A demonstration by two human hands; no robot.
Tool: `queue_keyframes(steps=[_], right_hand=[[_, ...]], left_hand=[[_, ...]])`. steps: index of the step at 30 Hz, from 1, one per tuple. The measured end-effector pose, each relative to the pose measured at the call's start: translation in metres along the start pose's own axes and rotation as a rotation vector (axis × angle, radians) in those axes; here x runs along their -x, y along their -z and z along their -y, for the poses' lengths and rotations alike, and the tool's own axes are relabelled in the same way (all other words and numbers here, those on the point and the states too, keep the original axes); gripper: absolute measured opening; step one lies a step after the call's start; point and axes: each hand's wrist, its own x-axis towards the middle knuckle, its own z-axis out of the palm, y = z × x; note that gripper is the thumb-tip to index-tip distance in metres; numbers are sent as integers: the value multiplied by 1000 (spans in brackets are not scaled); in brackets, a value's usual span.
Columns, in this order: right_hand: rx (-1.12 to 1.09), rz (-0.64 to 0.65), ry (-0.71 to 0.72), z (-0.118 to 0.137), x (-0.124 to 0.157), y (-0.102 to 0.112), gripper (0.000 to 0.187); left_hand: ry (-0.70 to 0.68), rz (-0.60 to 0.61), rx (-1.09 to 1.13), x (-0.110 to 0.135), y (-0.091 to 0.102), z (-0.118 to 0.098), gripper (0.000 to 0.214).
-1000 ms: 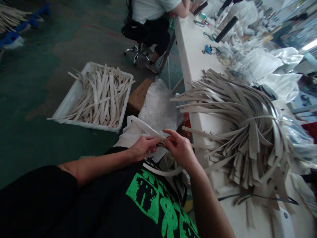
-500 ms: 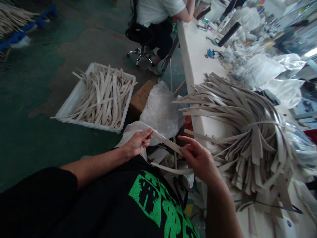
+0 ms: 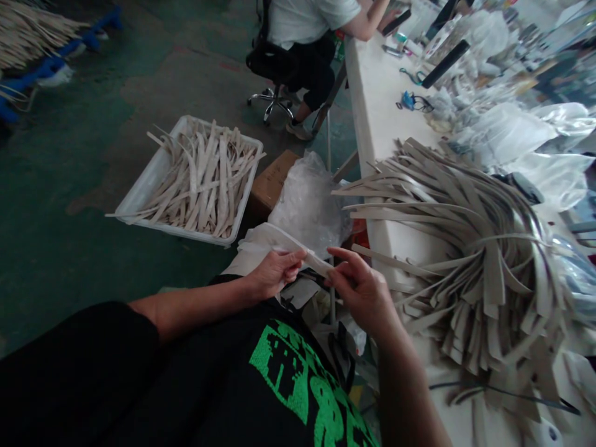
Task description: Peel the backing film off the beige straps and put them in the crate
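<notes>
My left hand point(image 3: 275, 273) and my right hand point(image 3: 361, 290) both pinch one pale beige strip point(image 3: 313, 261) in front of my chest, fingers closed on it. The strip runs slanting between the two hands, its left end reaching up past my left fingers. A large heap of the same beige strips point(image 3: 470, 248) lies on the white table point(image 3: 372, 112) just right of my right hand. On the floor to the left stands a white tray point(image 3: 139, 192) filled with more strips.
A clear plastic bag point(image 3: 310, 205) and a brown cardboard box point(image 3: 272, 183) sit on the floor between tray and table. Another person sits on a swivel chair point(image 3: 274, 87) at the table's far end. Plastic bags point(image 3: 521, 133) and blue scissors point(image 3: 410, 100) lie on the table.
My hands came closer together along the strip. The loop of strip that hung below my right hand is out of sight now.
</notes>
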Motion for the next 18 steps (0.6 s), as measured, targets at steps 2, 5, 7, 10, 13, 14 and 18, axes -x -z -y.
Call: queue_keyframes(steps=[2,5,7,10,13,14,18], right_hand=[[-54,11,0,0,-3,-7,40],[-130,22,-40,-1,0,-6,47],[-97,7,-49,-1,4,-2,46],[0,-3,-20,-1,3,-5,39],[-9,11,-4,-2,-2,-14,40],[-26,18,-10,-2,-2,-14,42],[-49,31,-67,-5,9,-1,40]], left_hand=[[-18,11,-29,1,-1,1,53],[-71,-28,-47,-1,4,-6,52],[-88,-51,-51,-1,6,-9,51],[-45,-18,-76,3,2,-5,49],[-19,18,-94,6,-2,1,51],[-29,16,-93,6,-1,0,51],[-74,-18,-75,0,9,-11,50]])
